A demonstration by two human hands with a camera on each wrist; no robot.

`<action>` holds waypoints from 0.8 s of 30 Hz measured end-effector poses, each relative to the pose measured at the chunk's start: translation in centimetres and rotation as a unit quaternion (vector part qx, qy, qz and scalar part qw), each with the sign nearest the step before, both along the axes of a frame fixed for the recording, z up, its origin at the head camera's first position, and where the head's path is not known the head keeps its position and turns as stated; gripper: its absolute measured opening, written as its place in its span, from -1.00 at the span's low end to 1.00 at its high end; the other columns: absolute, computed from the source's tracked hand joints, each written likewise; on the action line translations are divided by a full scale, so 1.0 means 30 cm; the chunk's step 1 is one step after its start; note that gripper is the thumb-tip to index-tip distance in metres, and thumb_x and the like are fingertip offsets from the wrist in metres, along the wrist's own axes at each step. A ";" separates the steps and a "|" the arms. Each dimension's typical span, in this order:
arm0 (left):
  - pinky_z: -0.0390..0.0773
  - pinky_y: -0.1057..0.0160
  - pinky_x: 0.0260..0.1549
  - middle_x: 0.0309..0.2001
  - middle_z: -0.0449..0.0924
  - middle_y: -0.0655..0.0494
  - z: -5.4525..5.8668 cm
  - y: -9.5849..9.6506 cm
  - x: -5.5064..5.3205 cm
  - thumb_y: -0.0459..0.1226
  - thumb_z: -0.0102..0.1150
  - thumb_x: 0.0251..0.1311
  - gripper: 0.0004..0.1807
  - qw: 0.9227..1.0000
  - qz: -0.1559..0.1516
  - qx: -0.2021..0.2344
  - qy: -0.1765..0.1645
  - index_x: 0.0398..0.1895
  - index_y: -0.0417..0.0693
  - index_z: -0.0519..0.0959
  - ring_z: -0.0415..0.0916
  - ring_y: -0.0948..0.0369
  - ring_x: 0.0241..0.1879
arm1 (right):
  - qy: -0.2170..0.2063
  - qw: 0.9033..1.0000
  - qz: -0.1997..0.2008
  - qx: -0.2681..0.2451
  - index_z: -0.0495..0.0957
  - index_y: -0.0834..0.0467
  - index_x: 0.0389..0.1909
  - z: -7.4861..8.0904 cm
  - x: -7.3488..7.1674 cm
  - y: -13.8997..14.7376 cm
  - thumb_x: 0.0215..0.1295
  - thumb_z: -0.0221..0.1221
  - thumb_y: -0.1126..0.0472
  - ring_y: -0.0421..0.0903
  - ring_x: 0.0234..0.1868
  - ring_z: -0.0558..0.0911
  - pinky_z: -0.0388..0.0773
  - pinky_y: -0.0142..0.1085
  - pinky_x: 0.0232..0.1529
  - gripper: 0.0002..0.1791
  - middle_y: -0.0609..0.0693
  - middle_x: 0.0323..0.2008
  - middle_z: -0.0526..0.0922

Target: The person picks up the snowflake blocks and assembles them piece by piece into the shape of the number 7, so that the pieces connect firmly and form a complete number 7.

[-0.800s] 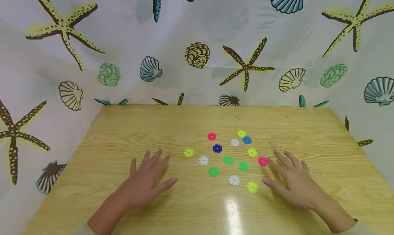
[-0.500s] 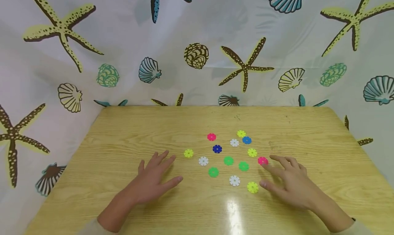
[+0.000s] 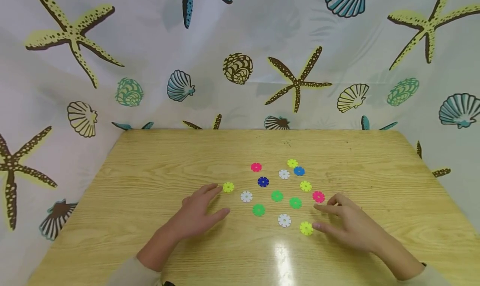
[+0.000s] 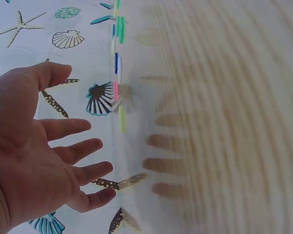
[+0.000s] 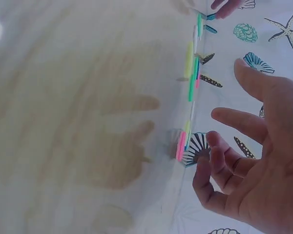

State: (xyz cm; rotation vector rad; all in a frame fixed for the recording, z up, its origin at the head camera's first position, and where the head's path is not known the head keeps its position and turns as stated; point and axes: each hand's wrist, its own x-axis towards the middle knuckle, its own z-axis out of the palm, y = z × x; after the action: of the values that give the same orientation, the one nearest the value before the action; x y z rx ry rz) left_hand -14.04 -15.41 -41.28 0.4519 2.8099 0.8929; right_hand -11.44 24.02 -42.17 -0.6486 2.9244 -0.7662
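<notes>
Several notched plastic discs lie flat and scattered on the wooden table in the head view. My left hand [image 3: 198, 213] hovers at their left, fingertips close beside a yellow disc [image 3: 228, 187]. In the left wrist view the left hand [image 4: 44, 151] holds nothing, its fingers spread. My right hand [image 3: 352, 225] is at the right, its thumb tip at the edge of another yellow disc [image 3: 306, 228]. Its index finger points out below a pink disc [image 3: 318, 197]. The right wrist view has the right hand [image 5: 254, 156] with index finger and thumb apart, the other fingers bent, nothing held.
Between the hands lie green [image 3: 258, 210], white [image 3: 284, 220] and dark blue [image 3: 263, 182] discs. A light blue disc [image 3: 299, 171] touches or nearly touches a yellow one farther back. A shell-and-starfish cloth [image 3: 210, 40] borders the wooden table [image 3: 168, 152] at the back and sides.
My left hand has moved right, up to the leftmost yellow disc. The right hand has shifted slightly left, its thumb nearing the front yellow disc and its other fingers bending. The discs stay put.
</notes>
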 end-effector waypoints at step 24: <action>0.59 0.10 -0.10 0.22 0.48 -0.16 -0.037 0.071 -0.149 -0.26 0.28 0.26 -0.40 0.996 0.044 0.042 -0.065 0.36 -0.24 0.42 0.50 0.11 -0.11 | -0.085 0.995 0.015 -0.050 0.70 0.26 -0.01 -0.004 -0.019 -0.046 0.16 0.42 0.00 -0.38 -0.43 0.55 0.56 -0.48 -0.40 -0.51 -0.08 -0.32 0.65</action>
State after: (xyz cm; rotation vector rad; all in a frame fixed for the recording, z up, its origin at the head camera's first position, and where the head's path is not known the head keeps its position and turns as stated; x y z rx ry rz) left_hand -18.50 -13.29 -42.38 0.2720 2.7005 1.0223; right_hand -12.00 22.64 -42.30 -0.6024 2.7317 -0.9211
